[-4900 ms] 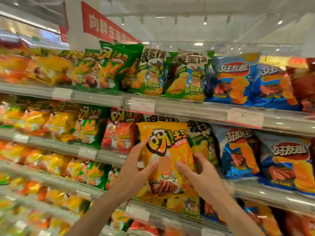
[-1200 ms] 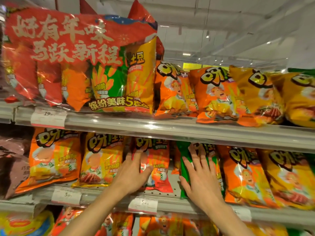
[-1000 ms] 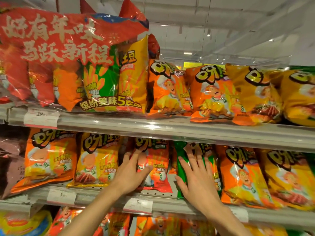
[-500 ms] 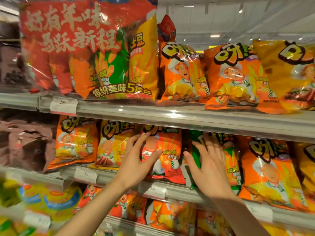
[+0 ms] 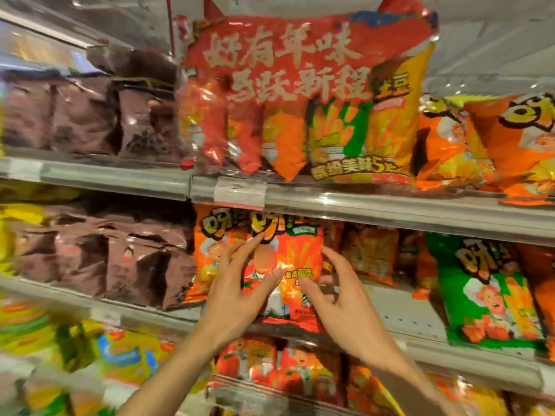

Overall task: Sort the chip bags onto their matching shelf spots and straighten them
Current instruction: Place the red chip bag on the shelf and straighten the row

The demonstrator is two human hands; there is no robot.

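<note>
Both hands, left hand (image 5: 237, 291) and right hand (image 5: 339, 298), grasp the upright red-orange foil chip bag (image 5: 285, 265) between them, at the middle shelf (image 5: 405, 313) front edge.

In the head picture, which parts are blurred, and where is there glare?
Head view: the left side is smeared by motion blur, worst at the lower left; the red chip bag between both hands stays readable; glare streaks the shelf rail and the big multipack; wide-angle bending tilts the shelves.
</note>
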